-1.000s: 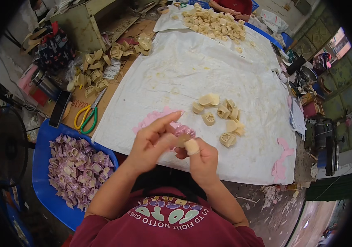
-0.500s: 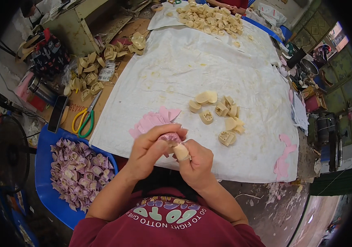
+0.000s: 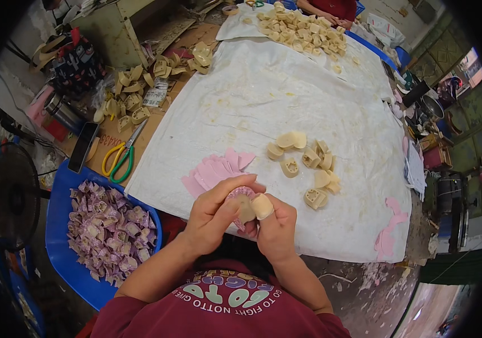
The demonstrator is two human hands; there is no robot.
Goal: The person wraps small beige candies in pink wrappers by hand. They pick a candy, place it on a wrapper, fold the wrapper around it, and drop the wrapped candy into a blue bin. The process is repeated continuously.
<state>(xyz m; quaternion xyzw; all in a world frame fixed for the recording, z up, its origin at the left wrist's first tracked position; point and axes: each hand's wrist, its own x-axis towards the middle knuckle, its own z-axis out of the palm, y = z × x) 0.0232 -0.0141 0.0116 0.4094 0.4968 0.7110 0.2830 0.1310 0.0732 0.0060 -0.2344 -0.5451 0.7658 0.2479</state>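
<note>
At the near edge of the white-sheeted table [image 3: 230, 96], pinching a small tan block [image 3: 245, 210] with glittery pink covering [image 3: 240, 192] closely in left hand [image 3: 208, 218]. With curled right hand [image 3: 277, 232], apparently meeting its side, showing a rounded cream cap [image 3: 262, 207] at the thumb; gripping or only pressing, cannot tell. Seemingly smoothing the covering; probably needing steady thumb pressure along its edge. Just beyond, facing fanned matte-pink strips [image 3: 214, 171]; rightward, loose cream blocks [image 3: 290, 168]. Leftward, sitting beside a blue plastic basin [image 3: 56, 231] holding pink-covered pieces [image 3: 108, 232].

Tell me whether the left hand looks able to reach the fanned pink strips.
Probably yes: the fanned pink strips lie just beyond the left hand, nothing visibly between, though it holds a pink-edged piece.
</note>
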